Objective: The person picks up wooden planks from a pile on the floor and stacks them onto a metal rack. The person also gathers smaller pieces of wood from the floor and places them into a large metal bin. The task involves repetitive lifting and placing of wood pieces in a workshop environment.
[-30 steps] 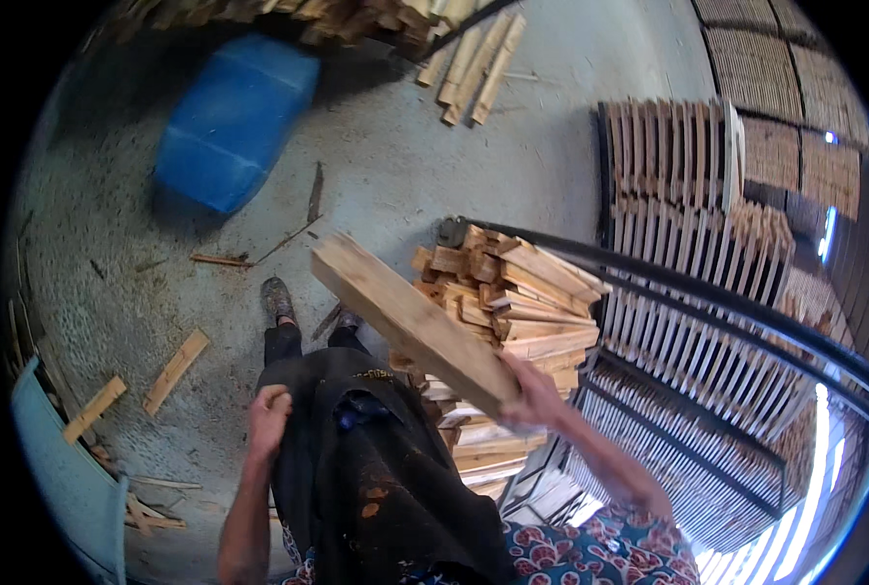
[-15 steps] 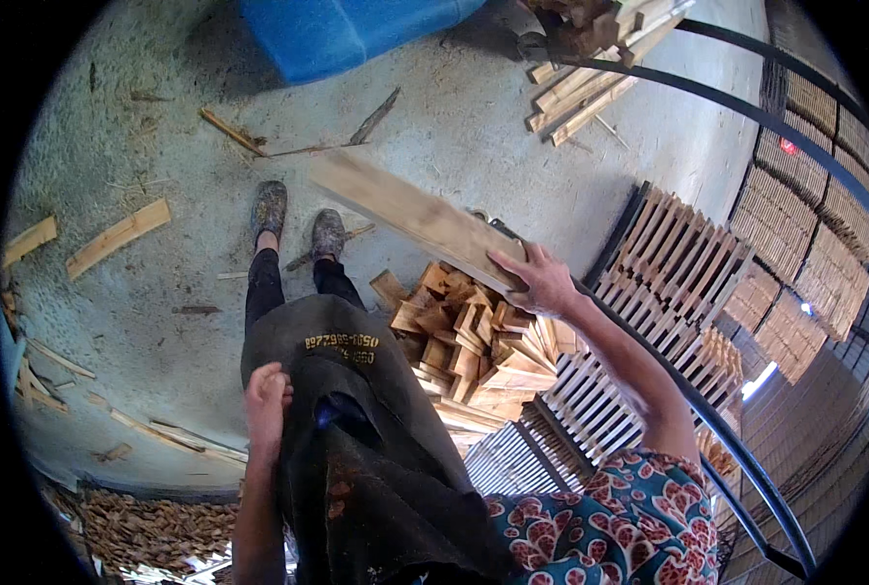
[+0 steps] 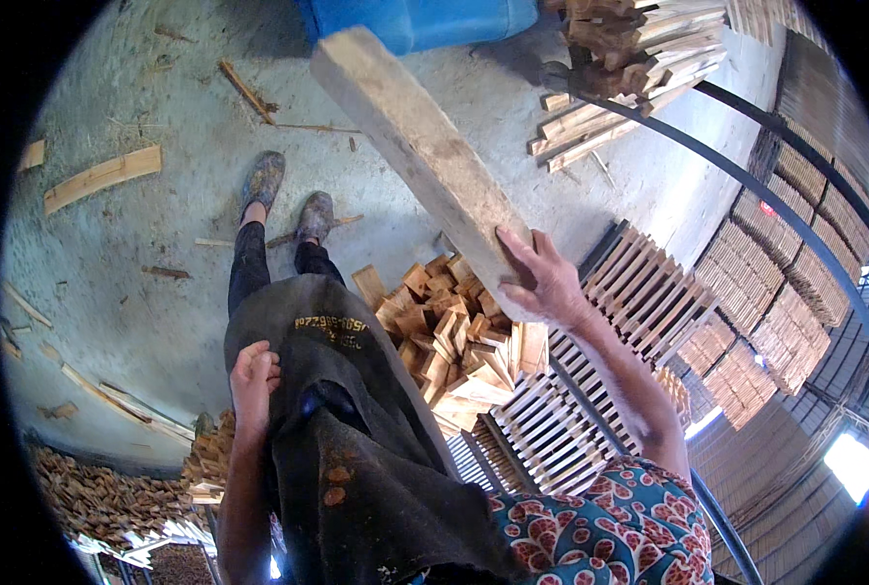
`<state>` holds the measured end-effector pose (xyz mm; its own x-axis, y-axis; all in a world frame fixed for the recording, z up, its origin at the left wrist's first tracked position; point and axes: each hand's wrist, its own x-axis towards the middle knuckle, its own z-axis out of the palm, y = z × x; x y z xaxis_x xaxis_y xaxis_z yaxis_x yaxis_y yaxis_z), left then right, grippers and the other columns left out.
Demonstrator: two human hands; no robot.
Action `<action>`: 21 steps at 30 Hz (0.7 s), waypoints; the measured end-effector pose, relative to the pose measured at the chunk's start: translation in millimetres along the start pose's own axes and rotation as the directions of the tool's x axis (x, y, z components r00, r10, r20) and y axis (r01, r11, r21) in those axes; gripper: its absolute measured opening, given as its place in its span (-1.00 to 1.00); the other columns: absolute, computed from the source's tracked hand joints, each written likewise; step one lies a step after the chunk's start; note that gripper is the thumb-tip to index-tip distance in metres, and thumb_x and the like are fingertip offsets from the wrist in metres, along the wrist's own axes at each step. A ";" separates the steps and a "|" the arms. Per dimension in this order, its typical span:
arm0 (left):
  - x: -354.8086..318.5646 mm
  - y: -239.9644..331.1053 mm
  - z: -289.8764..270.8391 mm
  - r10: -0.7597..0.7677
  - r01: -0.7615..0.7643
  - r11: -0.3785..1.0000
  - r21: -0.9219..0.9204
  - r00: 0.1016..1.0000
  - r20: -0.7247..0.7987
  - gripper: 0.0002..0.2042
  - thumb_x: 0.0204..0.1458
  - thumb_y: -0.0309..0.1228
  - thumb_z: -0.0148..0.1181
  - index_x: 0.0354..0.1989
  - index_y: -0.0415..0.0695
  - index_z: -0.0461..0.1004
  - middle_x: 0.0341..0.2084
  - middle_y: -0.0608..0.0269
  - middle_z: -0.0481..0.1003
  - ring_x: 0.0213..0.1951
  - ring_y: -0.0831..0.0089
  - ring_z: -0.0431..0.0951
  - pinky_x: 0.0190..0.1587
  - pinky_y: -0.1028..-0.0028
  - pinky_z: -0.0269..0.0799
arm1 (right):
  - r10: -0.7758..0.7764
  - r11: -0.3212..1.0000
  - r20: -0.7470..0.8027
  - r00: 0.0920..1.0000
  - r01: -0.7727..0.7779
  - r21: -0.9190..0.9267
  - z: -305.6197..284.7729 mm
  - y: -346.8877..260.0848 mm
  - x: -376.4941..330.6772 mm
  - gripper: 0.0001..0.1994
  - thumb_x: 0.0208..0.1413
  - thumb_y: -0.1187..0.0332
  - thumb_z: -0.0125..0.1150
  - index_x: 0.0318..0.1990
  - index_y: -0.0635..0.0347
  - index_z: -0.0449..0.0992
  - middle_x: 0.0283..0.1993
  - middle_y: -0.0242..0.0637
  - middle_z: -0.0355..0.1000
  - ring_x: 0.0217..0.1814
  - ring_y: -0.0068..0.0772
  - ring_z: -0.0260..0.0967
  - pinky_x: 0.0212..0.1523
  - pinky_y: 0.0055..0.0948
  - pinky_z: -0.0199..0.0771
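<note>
Swung forward since the earlier frame: the wooden beam, which now stands steeper across the view. Left hand: fingers curled in a loose fist beside the dark apron, nothing visible in it; contact with the cloth cannot be told. Right hand: thumb and fingers clasp the beam's near end; clearly the nearer hand. From it the beam lies forward and to the left, long axis oblique, pointing away from the body, held above the floor. Grip looks much as in the earlier frame. Lower down, by the near end: heap of cut wood pieces. Rightward: rows of slats. Farther: blue container, overlapped by the beam's far end; stacked bundles of wood at far right
</note>
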<state>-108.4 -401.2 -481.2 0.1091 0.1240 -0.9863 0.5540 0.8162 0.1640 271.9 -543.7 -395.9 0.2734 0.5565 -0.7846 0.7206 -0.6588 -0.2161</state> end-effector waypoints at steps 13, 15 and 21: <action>8.2 -8.2 -18.6 -0.094 0.095 0.983 -0.159 0.996 0.011 -0.76 0.01 -0.37 -0.10 -0.14 -0.16 0.25 -0.45 0.32 0.34 -0.52 0.66 0.30 -0.50 0.69 0.25 | 0.412 0.830 0.465 0.783 -0.113 -0.546 114.1 75.5 -41.3 -0.23 -0.32 0.24 0.21 0.11 -0.54 -0.04 -0.09 -0.06 0.11 -0.14 -0.08 0.19 -0.21 -0.17 0.25; 9.8 -9.1 -20.0 -0.108 0.106 0.983 -0.148 0.994 -0.003 -0.76 0.01 -0.38 -0.11 -0.14 -0.16 0.25 -0.45 0.33 0.34 -0.52 0.66 0.30 -0.50 0.69 0.24 | 0.470 0.817 0.417 0.778 -0.206 -0.538 117.7 77.2 -40.7 -0.24 -0.34 0.23 0.19 0.11 -0.51 -0.03 -0.06 -0.06 0.09 -0.09 -0.06 0.15 -0.16 -0.09 0.21; 13.1 -4.0 -22.5 -0.088 0.090 0.988 -0.127 0.996 0.023 -0.76 0.02 -0.37 -0.12 -0.14 -0.16 0.25 -0.45 0.35 0.34 -0.51 0.68 0.29 -0.49 0.70 0.23 | 0.501 0.804 0.360 0.787 -0.269 -0.531 124.7 73.3 -42.0 -0.23 -0.38 0.18 0.20 0.11 -0.45 -0.01 -0.10 -0.07 0.15 -0.13 -0.06 0.19 -0.19 -0.20 0.27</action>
<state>-127.8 -390.1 -495.3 0.0787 0.0390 -0.9961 0.4518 0.8893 0.0705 233.8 -678.5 -451.3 0.3469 -0.0747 -0.9349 0.8438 -0.4103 0.3459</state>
